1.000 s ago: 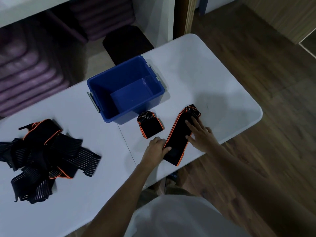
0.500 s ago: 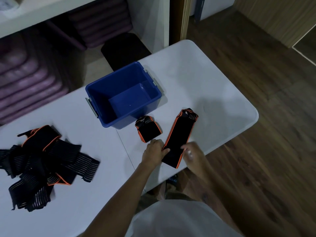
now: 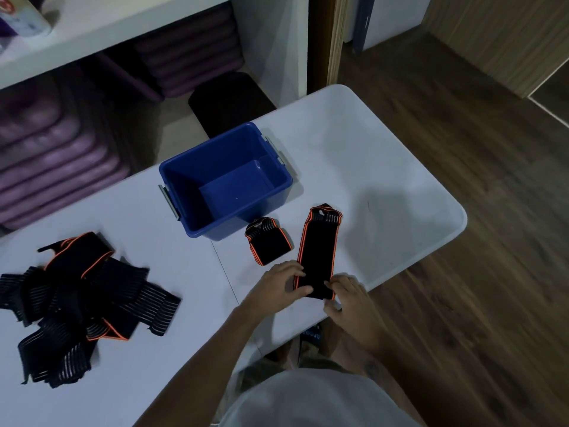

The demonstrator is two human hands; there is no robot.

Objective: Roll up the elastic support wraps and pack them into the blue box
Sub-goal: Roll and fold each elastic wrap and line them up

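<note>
White tabletop [image 3: 385, 167] carries everything. Both hands pinch the flat wrap's [image 3: 318, 251] near end: left hand [image 3: 277, 283] at its 9 o'clock corner, right hand [image 3: 349, 295] at 3. Its length runs toward 12, slightly right; the blue box [image 3: 184, 192] sits beyond at 11.

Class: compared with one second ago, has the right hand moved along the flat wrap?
Yes. The right hand has slid from the flat wrap's far end, nearer the blue box, to its near end.
</note>
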